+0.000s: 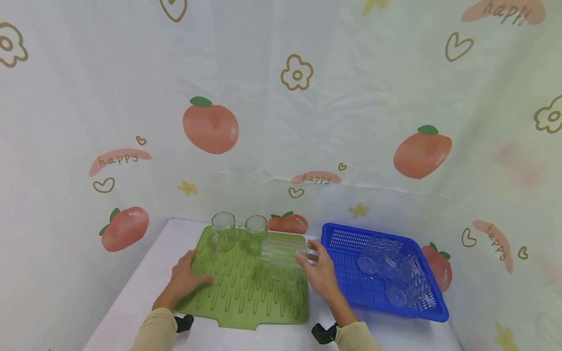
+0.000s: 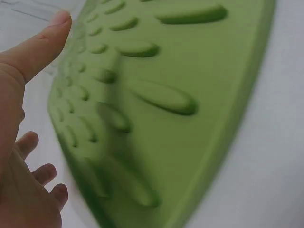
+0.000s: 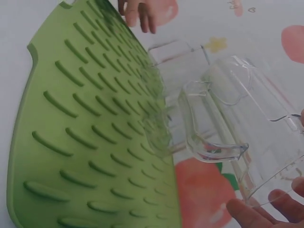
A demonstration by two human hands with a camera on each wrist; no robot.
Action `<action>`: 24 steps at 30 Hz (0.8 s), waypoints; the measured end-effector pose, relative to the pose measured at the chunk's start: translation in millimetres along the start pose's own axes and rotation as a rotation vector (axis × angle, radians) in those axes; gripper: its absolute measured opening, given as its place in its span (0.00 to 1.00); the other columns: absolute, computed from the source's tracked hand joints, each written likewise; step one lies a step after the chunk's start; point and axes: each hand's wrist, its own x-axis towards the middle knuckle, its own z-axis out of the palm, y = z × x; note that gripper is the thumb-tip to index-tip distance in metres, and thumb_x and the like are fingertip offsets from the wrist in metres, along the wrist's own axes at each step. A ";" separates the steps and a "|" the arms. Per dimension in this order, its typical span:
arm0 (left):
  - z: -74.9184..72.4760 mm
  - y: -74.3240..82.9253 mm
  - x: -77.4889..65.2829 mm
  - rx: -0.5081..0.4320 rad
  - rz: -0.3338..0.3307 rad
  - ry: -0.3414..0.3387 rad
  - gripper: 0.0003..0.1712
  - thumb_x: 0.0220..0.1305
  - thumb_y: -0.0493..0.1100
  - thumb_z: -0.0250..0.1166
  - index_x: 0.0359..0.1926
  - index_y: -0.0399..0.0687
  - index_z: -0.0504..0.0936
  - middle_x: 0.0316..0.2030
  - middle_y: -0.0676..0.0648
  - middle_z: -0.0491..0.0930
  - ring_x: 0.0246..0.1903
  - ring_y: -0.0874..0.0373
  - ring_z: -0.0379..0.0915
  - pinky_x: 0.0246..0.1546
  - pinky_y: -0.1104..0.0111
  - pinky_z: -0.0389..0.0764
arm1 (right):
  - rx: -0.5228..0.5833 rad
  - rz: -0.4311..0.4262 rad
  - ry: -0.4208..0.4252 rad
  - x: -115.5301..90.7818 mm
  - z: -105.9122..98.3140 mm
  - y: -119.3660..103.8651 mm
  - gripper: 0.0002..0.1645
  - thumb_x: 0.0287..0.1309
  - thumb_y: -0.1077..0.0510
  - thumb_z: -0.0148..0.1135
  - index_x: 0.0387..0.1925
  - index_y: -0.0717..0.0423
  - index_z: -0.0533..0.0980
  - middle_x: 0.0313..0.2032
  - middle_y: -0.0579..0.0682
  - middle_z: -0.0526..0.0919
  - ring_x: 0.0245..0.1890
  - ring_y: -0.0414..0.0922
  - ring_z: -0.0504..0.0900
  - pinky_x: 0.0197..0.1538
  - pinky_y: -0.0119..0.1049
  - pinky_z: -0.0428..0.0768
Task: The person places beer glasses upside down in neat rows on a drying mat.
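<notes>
Mug of clear, see-through stuff with a big handle, tipped on its side, held up over the right part of a flat green mat with rows of bumps. Held by the right hand, fingers and thumb pinching one end. Left hand by the mat's left edge, fingers loose and spread, holding nothing; can't tell if touching the mat. At the back of the mat, two more clear mugs, side by side. To the right, a blue plastic basket full of little holes, with some other clear mugs lying in it. Looks like the step of bringing a mug to the mat, part way done. Needed next, most likely: turning the mug straight, then setting it down softly, not bumping the two at the back. For writing: "happy" on pinkish-red stripes, again and again over the white cloth behind. On the mugs, no brand or label to be read.
</notes>
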 end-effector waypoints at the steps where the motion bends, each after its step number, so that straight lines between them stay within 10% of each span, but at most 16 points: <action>1: -3.1 2.4 -0.6 -0.013 -0.004 0.000 0.69 0.52 0.60 0.79 0.80 0.35 0.46 0.77 0.24 0.44 0.73 0.19 0.42 0.71 0.28 0.53 | 0.004 0.001 0.000 0.1 1.0 0.5 0.36 0.64 0.46 0.69 0.68 0.54 0.70 0.64 0.62 0.76 0.58 0.60 0.83 0.55 0.52 0.86; 14: -37.5 30.5 -5.5 -0.057 0.148 0.092 0.66 0.55 0.57 0.78 0.81 0.40 0.46 0.77 0.26 0.47 0.73 0.20 0.40 0.66 0.25 0.54 | 0.050 0.038 0.004 2.3 15.9 9.0 0.36 0.65 0.45 0.68 0.68 0.54 0.69 0.63 0.61 0.78 0.55 0.57 0.86 0.46 0.40 0.88; 24: -59.2 80.1 -13.0 -0.117 0.263 0.111 0.63 0.57 0.56 0.76 0.82 0.50 0.46 0.79 0.33 0.47 0.77 0.25 0.37 0.66 0.25 0.53 | 0.054 0.060 0.004 -0.5 23.6 6.4 0.33 0.65 0.44 0.67 0.66 0.52 0.71 0.63 0.59 0.78 0.55 0.57 0.85 0.45 0.43 0.86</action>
